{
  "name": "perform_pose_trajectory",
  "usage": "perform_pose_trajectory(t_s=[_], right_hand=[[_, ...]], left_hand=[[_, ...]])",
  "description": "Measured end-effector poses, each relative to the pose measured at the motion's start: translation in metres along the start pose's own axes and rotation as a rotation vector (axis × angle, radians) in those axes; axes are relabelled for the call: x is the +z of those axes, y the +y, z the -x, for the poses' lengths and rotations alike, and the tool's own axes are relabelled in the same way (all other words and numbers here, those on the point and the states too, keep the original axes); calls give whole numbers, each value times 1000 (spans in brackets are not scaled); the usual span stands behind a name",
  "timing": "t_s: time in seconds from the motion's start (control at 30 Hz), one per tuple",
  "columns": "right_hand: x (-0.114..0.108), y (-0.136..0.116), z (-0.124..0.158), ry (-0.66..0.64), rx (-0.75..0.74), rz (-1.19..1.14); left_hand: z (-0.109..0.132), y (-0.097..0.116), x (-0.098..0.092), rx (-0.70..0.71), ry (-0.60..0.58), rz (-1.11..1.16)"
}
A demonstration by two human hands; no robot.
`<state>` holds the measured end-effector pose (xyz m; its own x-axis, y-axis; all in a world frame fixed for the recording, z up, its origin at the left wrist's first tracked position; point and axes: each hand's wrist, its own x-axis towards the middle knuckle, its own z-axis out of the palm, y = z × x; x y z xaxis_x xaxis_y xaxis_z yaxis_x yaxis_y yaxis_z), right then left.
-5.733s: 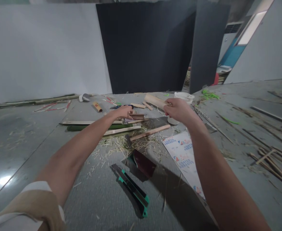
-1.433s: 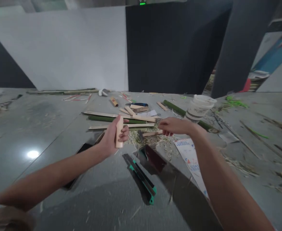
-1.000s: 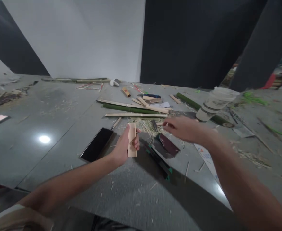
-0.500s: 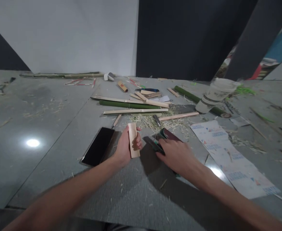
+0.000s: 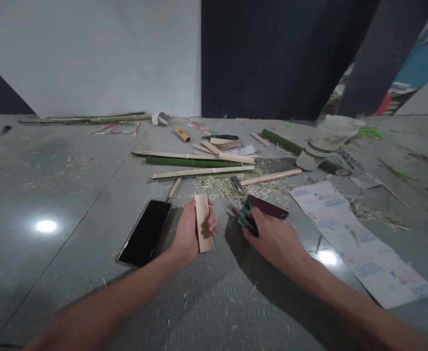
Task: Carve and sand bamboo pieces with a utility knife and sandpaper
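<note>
While a short flat bamboo piece (image 5: 204,228) is held upright in the closed left hand (image 5: 186,236), just right of a black phone (image 5: 145,232), the green utility knife (image 5: 243,219) is gripped by the curled right hand (image 5: 272,240), right beside a dark red sandpaper scrap (image 5: 268,207) on the floor (image 5: 71,195).

— What stands at the back?
— A white wall (image 5: 89,53) on the left, a black panel (image 5: 272,58) right beside it, and a dark pillar (image 5: 363,58) slanting across the right.
— And below?
— A grey polished floor (image 5: 53,185) with straight seams. A bright glare (image 5: 46,226) sits on it at left. A blue patch (image 5: 424,53) shows far right.
</note>
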<state>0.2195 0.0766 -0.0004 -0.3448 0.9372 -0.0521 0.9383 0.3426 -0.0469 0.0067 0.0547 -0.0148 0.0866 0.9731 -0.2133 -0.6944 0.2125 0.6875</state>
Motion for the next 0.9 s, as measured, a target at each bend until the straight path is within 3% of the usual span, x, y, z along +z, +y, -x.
perform_pose_trajectory(t_s=[0.57, 0.73, 0.9], right_hand=[[1, 4, 3, 13, 14, -62], [-7, 2, 8, 136, -24, -476], [-15, -16, 28, -44, -52, -943]], left_hand=[[3, -5, 1, 14, -22, -29], [7, -13, 3, 55, -18, -8], [13, -21, 7, -5, -127, 15]])
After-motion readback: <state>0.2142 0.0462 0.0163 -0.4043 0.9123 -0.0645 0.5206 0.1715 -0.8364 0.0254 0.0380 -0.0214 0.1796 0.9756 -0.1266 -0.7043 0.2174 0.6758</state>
